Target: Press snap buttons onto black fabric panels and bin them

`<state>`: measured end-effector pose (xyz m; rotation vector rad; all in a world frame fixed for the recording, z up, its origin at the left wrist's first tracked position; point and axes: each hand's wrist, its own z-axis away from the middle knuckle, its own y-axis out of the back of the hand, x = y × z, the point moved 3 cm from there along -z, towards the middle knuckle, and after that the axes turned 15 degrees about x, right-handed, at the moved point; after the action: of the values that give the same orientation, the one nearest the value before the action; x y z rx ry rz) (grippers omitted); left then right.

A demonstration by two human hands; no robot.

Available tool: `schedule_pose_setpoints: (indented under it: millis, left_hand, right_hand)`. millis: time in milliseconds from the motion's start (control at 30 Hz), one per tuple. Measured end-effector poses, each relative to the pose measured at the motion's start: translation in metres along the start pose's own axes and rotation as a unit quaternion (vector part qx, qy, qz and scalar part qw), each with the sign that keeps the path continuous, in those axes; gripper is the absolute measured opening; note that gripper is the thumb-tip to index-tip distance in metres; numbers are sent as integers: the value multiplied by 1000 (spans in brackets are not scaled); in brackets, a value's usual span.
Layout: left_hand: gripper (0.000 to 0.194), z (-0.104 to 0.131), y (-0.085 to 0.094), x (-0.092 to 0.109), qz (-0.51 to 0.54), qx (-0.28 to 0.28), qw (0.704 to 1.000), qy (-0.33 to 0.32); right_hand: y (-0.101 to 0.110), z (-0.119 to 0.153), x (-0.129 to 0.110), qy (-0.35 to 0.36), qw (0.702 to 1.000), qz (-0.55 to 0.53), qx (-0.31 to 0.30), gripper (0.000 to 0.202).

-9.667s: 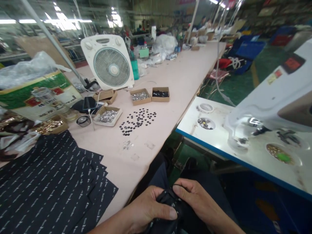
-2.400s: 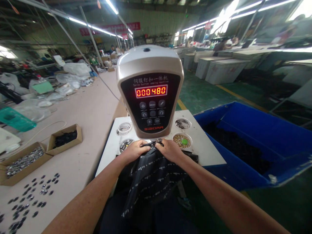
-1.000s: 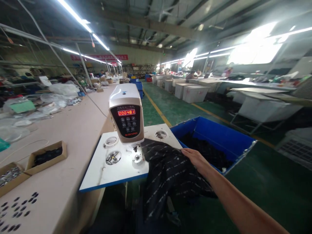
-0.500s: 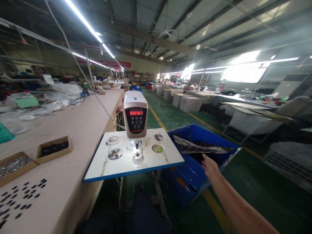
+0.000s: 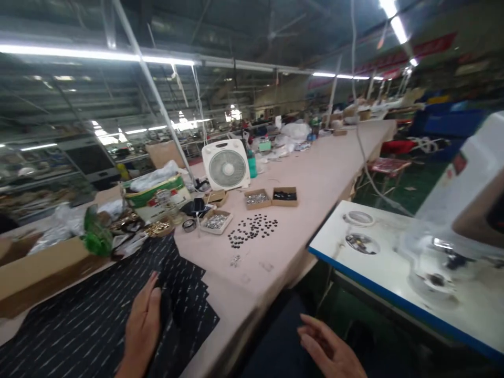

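My left hand [image 5: 144, 320] rests at the dark patterned fabric [image 5: 79, 304] stacked on the table, its fingers stretched out. White dashes run across this fabric, and its layered corners stick out at the right. My right hand [image 5: 331, 346] hovers in front of the table edge above my lap, fingers loosely bent and apart, with nothing seen in it. To its right stands the white snap-press machine [image 5: 464, 210], on a white board [image 5: 378, 268] with a blue edge. Round wells in the board hold small metal parts [image 5: 361, 243].
Small black discs [image 5: 252, 231] lie scattered on the table [image 5: 315, 178]. Behind them are cardboard boxes of metal parts [image 5: 255, 198] and black parts [image 5: 284, 196]. A white box fan [image 5: 226, 164] stands further back. A long cardboard box [image 5: 43, 273] borders the fabric at left.
The view has swung left from the machine and blue bin to the table. My right hand has left the bin and is now near my lap. My left hand has come into view on the fabric.
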<state>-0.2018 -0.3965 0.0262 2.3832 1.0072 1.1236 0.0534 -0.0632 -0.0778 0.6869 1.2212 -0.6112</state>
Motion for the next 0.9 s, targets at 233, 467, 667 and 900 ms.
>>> schedule_pose_setpoints:
  millis: [233,467,667,900]
  left_hand:
    - [49,103,-20,109,47,-76,917,-388]
    - [65,39,3,142,86,-40,918,-385]
    - [113,-52,-55,156,35,-197,848,-491]
    - [28,-50,-117,170,50,-544,765,-342]
  right_hand:
    - [-112,2,-119,75,967,-159,-184,76]
    - [-72,-26,-114,71,986,-118,-93,38]
    - [-27,-31,-118,74,983,-121,-113,34]
    - [15,-53,-113,140,990,19,3,37]
